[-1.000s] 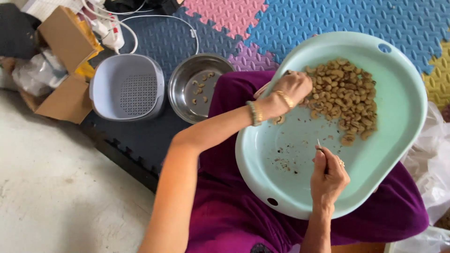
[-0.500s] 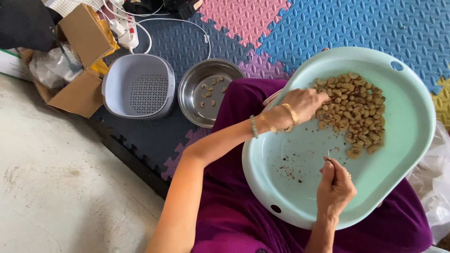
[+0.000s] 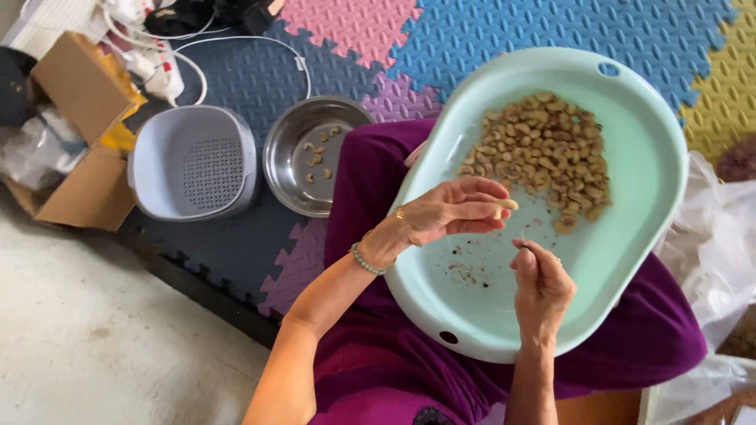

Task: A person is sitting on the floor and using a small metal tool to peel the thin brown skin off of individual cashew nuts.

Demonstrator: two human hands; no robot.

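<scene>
— What does the left hand (image 3: pixel 449 214) hold?
— A pale, curved cashew (image 3: pixel 505 205), pinched at the fingertips over the smooth mint-green plastic tub (image 3: pixel 654 181), beside the knobbly heap of nuts (image 3: pixel 543 153).
— And the right hand (image 3: pixel 542 287)?
— Closed around a thin tool, mostly hidden, above dark flakes.
— Anything nearby?
— A shiny steel bowl (image 3: pixel 293 189) holding a few kernels, just beside a perforated grey basket (image 3: pixel 193 164) on the foam mat (image 3: pixel 504 31).

Home floor workspace: foam puzzle mats (image 3: pixel 504 31), cardboard box (image 3: pixel 79 134), power strip (image 3: pixel 153 67).
</scene>
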